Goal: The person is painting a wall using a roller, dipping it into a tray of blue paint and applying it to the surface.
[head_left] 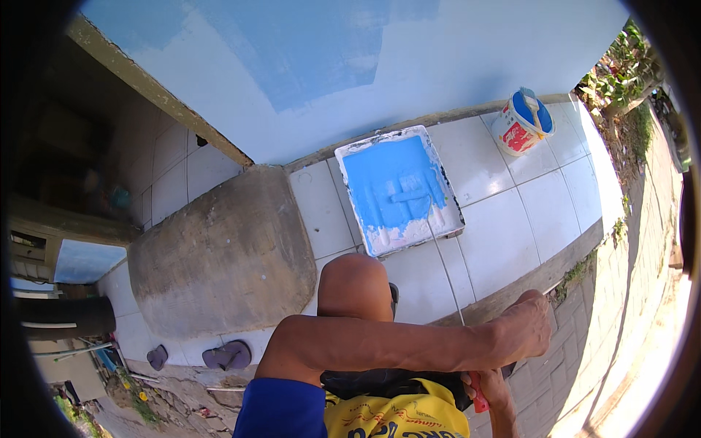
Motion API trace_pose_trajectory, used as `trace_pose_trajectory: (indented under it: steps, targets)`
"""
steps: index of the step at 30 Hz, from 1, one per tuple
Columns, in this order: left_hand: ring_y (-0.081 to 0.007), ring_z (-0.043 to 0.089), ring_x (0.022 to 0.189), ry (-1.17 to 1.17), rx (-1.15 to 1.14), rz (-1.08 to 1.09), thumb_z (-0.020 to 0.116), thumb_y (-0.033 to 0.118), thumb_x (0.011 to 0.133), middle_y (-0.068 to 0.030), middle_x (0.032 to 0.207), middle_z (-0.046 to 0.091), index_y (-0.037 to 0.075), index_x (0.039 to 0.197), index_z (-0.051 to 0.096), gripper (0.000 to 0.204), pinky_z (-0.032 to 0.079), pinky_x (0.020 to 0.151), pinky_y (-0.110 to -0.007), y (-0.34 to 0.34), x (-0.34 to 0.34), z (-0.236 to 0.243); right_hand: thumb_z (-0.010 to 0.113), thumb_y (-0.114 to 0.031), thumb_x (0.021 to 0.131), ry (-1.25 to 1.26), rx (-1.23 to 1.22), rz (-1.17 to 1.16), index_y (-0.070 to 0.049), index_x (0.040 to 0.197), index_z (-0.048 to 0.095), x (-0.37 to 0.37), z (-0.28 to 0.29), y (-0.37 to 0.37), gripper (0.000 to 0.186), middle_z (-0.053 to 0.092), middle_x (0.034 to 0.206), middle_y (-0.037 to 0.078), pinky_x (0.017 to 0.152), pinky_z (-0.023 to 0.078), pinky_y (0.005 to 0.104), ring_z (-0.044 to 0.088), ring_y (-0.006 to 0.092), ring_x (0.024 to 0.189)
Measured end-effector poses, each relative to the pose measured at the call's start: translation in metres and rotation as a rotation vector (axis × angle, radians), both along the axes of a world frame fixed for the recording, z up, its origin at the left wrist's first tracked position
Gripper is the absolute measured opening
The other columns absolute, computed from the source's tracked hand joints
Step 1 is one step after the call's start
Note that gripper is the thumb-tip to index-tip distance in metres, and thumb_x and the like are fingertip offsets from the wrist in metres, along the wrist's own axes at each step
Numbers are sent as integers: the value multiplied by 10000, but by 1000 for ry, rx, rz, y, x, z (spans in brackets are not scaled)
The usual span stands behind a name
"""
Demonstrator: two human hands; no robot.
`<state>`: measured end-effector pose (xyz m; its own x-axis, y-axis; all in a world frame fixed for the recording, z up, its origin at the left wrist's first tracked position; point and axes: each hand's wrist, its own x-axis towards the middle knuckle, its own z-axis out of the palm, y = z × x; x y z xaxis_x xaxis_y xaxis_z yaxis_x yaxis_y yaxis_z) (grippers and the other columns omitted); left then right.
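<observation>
A paint roller point(409, 196), coated in blue, lies in the blue paint of a white paint tray point(376, 241). Its long thin wire rod point(447, 271) runs toward me and passes behind my left forearm. Below that forearm, my right hand point(496, 388) is wrapped round the roller's red handle point(479, 393). My left arm, in a blue sleeve, reaches across my body to the right. At its end my left hand point(527, 325) is closed, with its fingers curled out of sight; whatever they hold, if anything, is hidden.
A paint bucket point(515, 133) with a paintbrush point(531, 106) across its top stands on white tiles by the partly painted blue wall point(292, 51). My bent knee point(354, 285) is near the tray. Left lie a concrete slab point(226, 248) and flip-flops point(228, 355). Paving borders the right.
</observation>
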<state>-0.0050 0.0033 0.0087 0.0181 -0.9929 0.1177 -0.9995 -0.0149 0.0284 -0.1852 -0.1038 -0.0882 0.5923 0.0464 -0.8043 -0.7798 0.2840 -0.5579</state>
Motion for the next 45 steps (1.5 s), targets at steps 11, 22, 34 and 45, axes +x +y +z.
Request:
trace_pose_trajectory:
  steps: [11,22,34,45]
  targets:
    - [-197,654,802,-74,-109,46,676,117,802,-4,821,709,75,849,737,89,445,750,-353,-33,-40,11,515,-325,1003,-157,99,79,-36,1092,565,-32,-9,-35,307,531,660,49,374,399,257,489,144,419]
    - [-205,526,655,-86,-155,281,649,57,694,-40,621,574,39,693,637,22,421,627,-378,-43,-112,22,529,-393,1002,-190,106,259,-73,1026,555,-16,-34,-24,322,518,657,30,386,411,271,485,137,443]
    - [-264,632,763,421,-417,387,652,112,840,-80,769,611,32,779,610,110,454,756,-375,25,-108,108,513,-417,1005,-528,-73,382,-115,944,542,-57,-66,-45,310,496,636,8,403,427,288,469,131,450]
    - [-453,615,1042,624,-298,2098,632,165,857,-262,1054,657,1,1174,619,356,493,867,-513,332,-421,-274,472,-469,1016,-140,-55,292,-132,895,453,-38,-43,-35,358,458,636,9,398,415,294,440,128,447]
